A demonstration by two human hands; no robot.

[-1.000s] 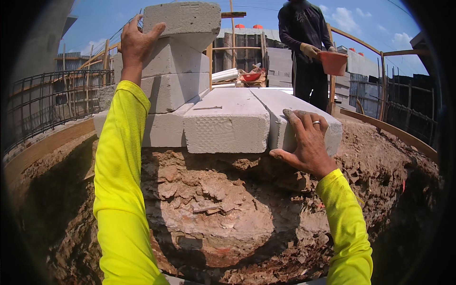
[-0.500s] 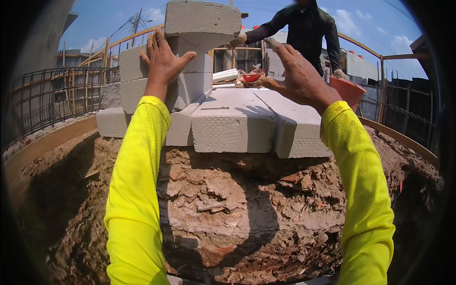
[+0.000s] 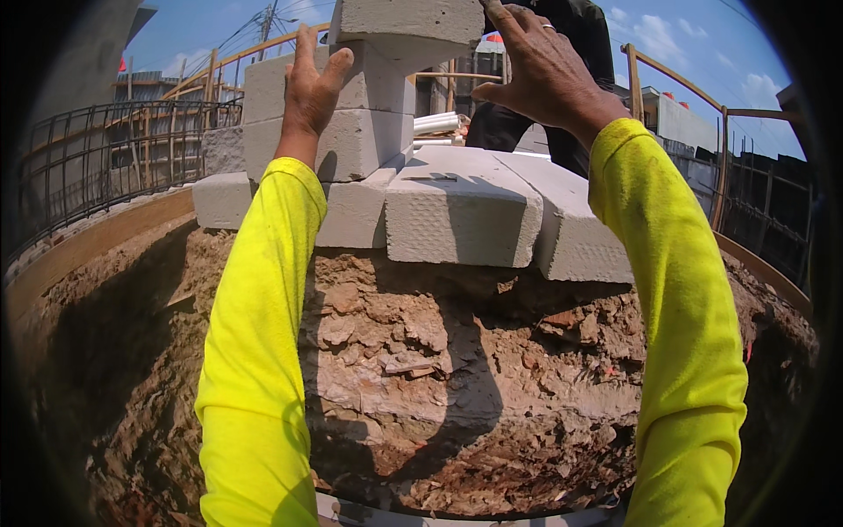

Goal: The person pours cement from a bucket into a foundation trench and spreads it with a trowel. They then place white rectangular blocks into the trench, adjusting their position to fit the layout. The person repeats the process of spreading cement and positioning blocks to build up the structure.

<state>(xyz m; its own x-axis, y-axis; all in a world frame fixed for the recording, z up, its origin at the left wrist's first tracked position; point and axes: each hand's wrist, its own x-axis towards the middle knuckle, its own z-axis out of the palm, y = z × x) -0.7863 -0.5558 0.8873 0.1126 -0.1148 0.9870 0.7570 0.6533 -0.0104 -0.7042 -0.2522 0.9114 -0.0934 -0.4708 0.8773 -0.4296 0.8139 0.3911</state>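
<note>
A pale grey concrete block (image 3: 408, 22) juts out at the top of a stack of similar blocks (image 3: 351, 140), its upper part cut off by the frame. My left hand (image 3: 314, 92) is raised beside the block's left end, open, with fingers up and thumb apart. Next to its right end is my right hand (image 3: 558, 70), open too, fingers stretched and a ring on one. Its fingertips come close to the block; whether they touch it, I cannot tell. Below, more blocks (image 3: 465, 220) lie in a row on the edge of an earth bank.
A person in dark clothes (image 3: 575, 114) is close behind the blocks. White pipes (image 3: 436, 125) lie beyond. A rebar cage (image 3: 105, 158) runs along the left, with wooden boards (image 3: 105, 233) by the trench. Rough, broken earth (image 3: 404, 351) drops below the blocks.
The view has shifted, so the blocks sit farther right. My right hand has come nearer the top block's end. The other person has moved closer; the orange bucket and red dish are out of sight.
</note>
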